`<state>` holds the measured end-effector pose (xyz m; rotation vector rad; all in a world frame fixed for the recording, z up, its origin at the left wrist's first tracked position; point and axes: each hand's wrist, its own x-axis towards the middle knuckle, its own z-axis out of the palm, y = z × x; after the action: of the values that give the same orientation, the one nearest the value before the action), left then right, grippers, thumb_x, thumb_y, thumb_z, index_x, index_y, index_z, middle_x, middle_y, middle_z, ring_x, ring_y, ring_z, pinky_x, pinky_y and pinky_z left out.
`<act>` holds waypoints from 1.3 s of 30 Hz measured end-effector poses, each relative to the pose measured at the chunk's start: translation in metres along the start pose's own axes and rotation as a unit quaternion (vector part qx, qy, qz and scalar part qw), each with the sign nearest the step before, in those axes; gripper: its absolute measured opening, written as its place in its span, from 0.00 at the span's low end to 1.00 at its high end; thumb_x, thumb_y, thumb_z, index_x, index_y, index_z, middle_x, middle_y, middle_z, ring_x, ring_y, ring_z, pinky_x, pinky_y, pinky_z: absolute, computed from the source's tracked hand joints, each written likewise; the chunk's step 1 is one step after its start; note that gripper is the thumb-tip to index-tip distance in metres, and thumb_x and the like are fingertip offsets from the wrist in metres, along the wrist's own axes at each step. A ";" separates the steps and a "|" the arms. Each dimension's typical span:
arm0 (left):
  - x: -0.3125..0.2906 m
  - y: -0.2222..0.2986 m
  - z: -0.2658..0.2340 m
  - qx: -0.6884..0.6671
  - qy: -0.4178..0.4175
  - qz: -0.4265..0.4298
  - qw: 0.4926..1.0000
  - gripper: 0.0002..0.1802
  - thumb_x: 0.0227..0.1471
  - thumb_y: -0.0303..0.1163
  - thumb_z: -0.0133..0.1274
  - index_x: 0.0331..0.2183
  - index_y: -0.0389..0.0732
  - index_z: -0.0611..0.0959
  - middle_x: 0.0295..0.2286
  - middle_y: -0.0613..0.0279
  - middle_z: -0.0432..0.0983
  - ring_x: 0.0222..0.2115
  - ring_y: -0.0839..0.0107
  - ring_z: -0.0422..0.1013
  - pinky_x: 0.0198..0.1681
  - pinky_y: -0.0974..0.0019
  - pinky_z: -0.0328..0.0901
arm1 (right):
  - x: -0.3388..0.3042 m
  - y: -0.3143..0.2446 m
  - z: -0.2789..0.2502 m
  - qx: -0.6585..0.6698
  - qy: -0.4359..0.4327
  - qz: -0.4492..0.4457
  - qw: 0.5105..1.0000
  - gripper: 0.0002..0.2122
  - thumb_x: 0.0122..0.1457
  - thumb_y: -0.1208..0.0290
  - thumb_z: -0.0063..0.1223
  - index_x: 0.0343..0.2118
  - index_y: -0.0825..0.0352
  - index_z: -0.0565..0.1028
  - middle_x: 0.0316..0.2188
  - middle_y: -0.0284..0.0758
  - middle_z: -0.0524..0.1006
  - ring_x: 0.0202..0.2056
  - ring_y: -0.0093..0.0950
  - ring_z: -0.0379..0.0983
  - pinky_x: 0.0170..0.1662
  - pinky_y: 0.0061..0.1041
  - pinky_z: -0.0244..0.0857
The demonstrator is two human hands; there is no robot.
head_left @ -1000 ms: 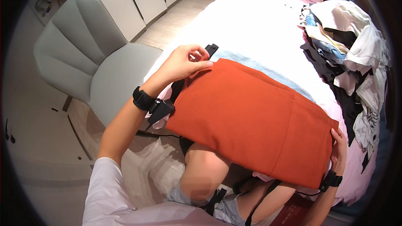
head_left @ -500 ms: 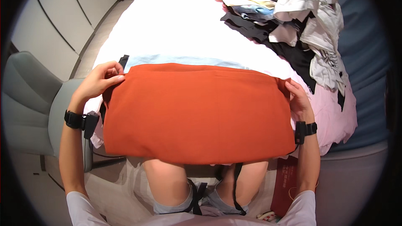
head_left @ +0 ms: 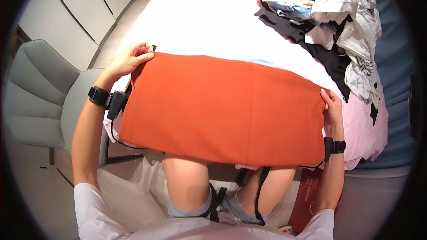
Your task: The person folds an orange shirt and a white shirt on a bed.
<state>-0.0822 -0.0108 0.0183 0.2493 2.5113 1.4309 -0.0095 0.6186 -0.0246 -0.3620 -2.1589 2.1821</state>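
Observation:
An orange-red skirt (head_left: 218,111) is stretched wide in front of me, above my knees and the near edge of the bed. At its upper left corner my left hand (head_left: 133,58) pinches the edge between thumb and fingers. My right hand (head_left: 332,109) grips the upper right corner, thumb on the front and the other fingers partly hidden behind the cloth. A seam runs down the skirt right of its middle. Behind its top edge, a strip of light blue cloth (head_left: 267,63) shows on the bed.
White bedding covers the bed (head_left: 200,18). A heap of white, black and blue clothes (head_left: 338,31) lies at its far right, with pink cloth (head_left: 367,129) nearer. A grey chair (head_left: 44,93) stands left, white cabinets (head_left: 66,13) beyond. A dark red bag (head_left: 307,195) sits low right.
Both hands still hold the skirt's corners. The left hand has risen relative to the right, so the skirt now slants down to the right and hides more of the light blue cloth.

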 end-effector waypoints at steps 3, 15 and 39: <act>-0.010 0.017 0.000 0.117 0.074 0.005 0.990 0.09 0.60 0.34 0.58 0.36 0.38 0.79 0.30 0.65 0.78 0.34 0.75 0.73 0.42 0.70 0.66 | -0.009 -0.015 -0.013 -0.092 -0.024 -0.013 0.995 0.14 0.65 0.69 0.58 0.50 0.71 0.75 0.38 0.32 0.79 0.34 0.19 0.75 0.35 0.12 0.67; -0.168 0.059 0.121 0.536 0.060 0.281 0.794 0.34 0.48 0.21 0.52 0.59 0.30 0.71 0.60 0.46 0.66 0.62 0.52 0.63 0.65 0.51 0.58 | -0.169 -0.044 0.059 -0.617 -0.173 -0.333 0.692 0.41 0.41 0.81 0.65 0.64 0.67 0.65 0.67 0.45 0.61 0.65 0.46 0.59 0.65 0.41 0.58; -0.095 0.115 -0.015 0.467 0.107 0.412 0.775 0.19 0.47 0.11 0.50 0.40 0.37 0.84 0.35 0.49 0.82 0.39 0.48 0.77 0.44 0.54 0.73 | -0.101 -0.144 0.017 -0.453 -0.206 -0.311 0.810 0.22 0.50 0.93 0.47 0.47 0.70 0.79 0.38 0.44 0.83 0.40 0.28 0.82 0.45 0.25 0.73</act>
<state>0.0080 0.0094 0.1365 1.5828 3.2595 0.1385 0.0668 0.5853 0.1312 0.7830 -2.8342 0.8295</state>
